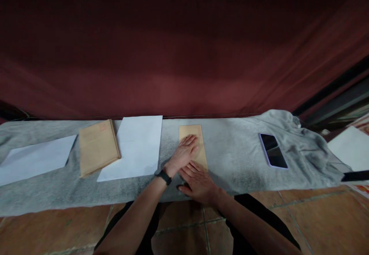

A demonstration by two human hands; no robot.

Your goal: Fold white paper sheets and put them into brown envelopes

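A brown paper envelope (pixel 204 153) with small red print near its top lies upright on the grey cloth, partly hidden under my hands. My left hand (pixel 186 151), with a dark band on its wrist, rests flat across the upper middle of the envelope, fingers stretched out. Just below it, my right hand (pixel 198 182) lies flat over the envelope's lower part, fingers extended to the upper left. The two hands touch or nearly touch. Neither hand grips anything that I can see.
Left of my hands lie white paper sheets (pixel 135 143), a stack of brown envelopes (pixel 96 145) overlapping them, and a folded white sheet (pixel 37 159). A phone (pixel 273 151) in a purple case lies to the right on the grey cloth (pixel 230 143). Behind hangs a dark red cloth (pixel 184 74).
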